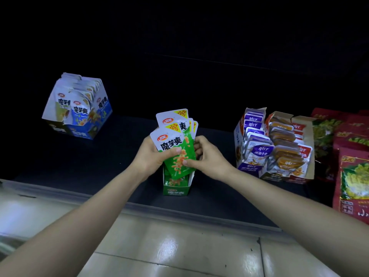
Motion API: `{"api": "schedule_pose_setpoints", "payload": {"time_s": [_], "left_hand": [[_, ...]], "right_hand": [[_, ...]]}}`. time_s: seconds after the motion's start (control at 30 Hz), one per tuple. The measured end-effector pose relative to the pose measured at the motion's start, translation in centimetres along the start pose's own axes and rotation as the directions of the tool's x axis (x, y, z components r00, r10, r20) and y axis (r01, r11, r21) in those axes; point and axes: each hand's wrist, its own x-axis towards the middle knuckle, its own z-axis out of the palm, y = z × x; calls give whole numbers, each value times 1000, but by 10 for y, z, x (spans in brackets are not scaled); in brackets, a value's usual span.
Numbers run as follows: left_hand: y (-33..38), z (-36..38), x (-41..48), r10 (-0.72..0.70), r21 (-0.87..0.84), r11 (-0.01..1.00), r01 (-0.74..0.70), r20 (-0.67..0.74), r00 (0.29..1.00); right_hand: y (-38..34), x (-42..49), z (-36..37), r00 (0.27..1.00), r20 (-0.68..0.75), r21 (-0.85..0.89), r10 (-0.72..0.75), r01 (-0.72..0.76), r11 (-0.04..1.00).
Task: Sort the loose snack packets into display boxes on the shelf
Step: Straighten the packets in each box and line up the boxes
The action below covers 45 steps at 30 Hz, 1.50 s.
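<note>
head view: sorting step, green packets going to their own box. the left hand (151, 158) grips a fanned stack of green snack packets (171, 140), its fingers (175, 150) curled round the stack with the thumb across the printed front. the right hand (209, 158) pinches the lower right edge of the same stack, thumb in front and other fingers behind. the stack stands upright just above the open green display box (175, 188), which sits on the dark shelf (89, 160) directly below both sets of fingers. more green packets lie inside the box. well to the left of the fingers a blue display box (79, 110) holds white-and-blue packets. to their right stand a purple display box (253, 140) and an orange display box (285, 144), both full. to do the step well, as judged here: square the fan into one flush block before lowering, since splayed corners would likely catch on the narrow box walls. guide the bottom edge with the right fingers while the left ones ease their hold. set faces forward and logos up, matching the packets inside. the foil looks slippery, so a loose pinch could spill packets onto the shelf.
</note>
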Motion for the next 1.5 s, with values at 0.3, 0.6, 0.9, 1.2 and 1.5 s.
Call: {"api": "schedule_pose_setpoints", "payload": {"time_s": [0.3, 0.6, 0.9, 1.2, 1.5], "left_hand": [[-20, -14, 7, 64, 424, 905, -16, -99, 993], [-11, -13, 5, 115, 283, 956, -82, -101, 988], [-20, -24, 1, 112, 617, 777, -124, 58, 992], [-23, -30, 2, 208, 422, 890, -172, -40, 977], [-20, -24, 1, 242, 438, 854, -280, 143, 960]], "right_hand": [[-5, -4, 9, 997, -2, -172, -80, 79, 982], [-5, 5, 14, 985, -132, -103, -108, 95, 990], [-4, 2, -5, 979, -170, 5, -116, 118, 993], [2, 5, -5, 986, -97, -87, -138, 130, 988], [2, 6, -1, 989, 113, -90, -100, 110, 990]]}}
